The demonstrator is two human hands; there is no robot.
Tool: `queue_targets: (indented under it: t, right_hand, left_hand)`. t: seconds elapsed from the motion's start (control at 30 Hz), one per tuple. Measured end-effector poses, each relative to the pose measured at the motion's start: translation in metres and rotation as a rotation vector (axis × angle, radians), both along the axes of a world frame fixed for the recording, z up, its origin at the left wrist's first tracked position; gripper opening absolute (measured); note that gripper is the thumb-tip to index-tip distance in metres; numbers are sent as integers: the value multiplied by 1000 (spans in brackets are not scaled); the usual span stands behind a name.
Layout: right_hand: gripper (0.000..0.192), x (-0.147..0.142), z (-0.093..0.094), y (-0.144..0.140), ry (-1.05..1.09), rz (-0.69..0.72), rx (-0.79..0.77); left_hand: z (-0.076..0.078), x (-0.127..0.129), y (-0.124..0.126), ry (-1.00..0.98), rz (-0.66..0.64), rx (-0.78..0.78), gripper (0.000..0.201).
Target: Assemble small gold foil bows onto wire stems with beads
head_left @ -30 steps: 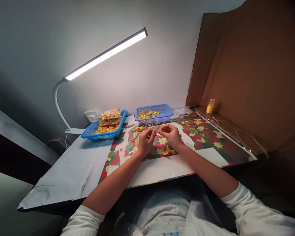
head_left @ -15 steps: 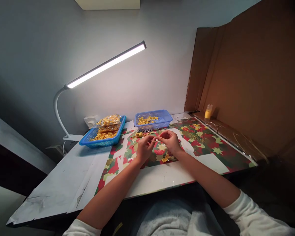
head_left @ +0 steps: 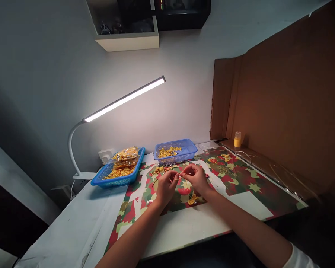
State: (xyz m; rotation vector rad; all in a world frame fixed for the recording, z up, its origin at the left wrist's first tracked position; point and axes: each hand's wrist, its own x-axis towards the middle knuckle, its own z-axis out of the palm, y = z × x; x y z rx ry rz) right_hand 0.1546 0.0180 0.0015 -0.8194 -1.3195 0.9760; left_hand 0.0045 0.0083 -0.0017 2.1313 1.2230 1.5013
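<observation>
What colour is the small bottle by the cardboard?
Yellow, with a pale cap: bottle, head view.

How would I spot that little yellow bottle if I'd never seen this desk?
Find the tall brown cardboard wall at the desk's right side. Follow its bottom edge back to the corner by the grey wall: the little bottle stands there upright. It is the only bottle, apart from the two blue baskets further left.

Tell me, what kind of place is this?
Probably a small craft workbench. A lit desk lamp shines on a table, two blue baskets hold little golden pieces, and both hands work a thin golden string.
</observation>
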Motion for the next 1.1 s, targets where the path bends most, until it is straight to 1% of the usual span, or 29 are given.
queue_targets:
  t: [0.07, 0.13, 0.23, 0.33, 0.4, 0.53, 0.7, 0.83, 0.97, 1.1]
  right_hand:
    - [29, 0, 0, -2, -56, 4, 11]
    - [26, 1, 1, -4, -160, -23, 35]
    - [19, 3, 4, -8, -346, -61, 119]
    - [12, 4, 6, -9, -441, -50, 198]
    - [18, 5, 5, -9, -466, -31, 210]
    - [26, 5, 2, -6, -494, 44, 170]
    - [29, 6, 0, -4, -530, 97, 202]
    - [27, 5, -1, -3, -475, 125, 167]
    - [27, 4, -3, -1, -352, 157, 85]
    - [32, 2, -5, 1, -301, 205, 49]
  left_hand:
    - [0, 0, 0, -23, 12, -16, 22]
    - [0, 0, 1, -34, 16, -25, 22]
    - [0, 0, 1, -39, 8, -47, 21]
    - [0, 0, 1, -41, -15, -86, 21]
    - [-1, 0, 0, -56, -49, -129, 21]
    - [-5, 0, 1, -115, -133, -239, 23]
    - [-11, -2, 6, -152, -165, -313, 28]
    - [-9, -3, 4, -124, -162, -276, 29]
    - [-2, -3, -1, -55, -87, -165, 29]
    - [0, -3, -1, -33, -68, -80, 26]
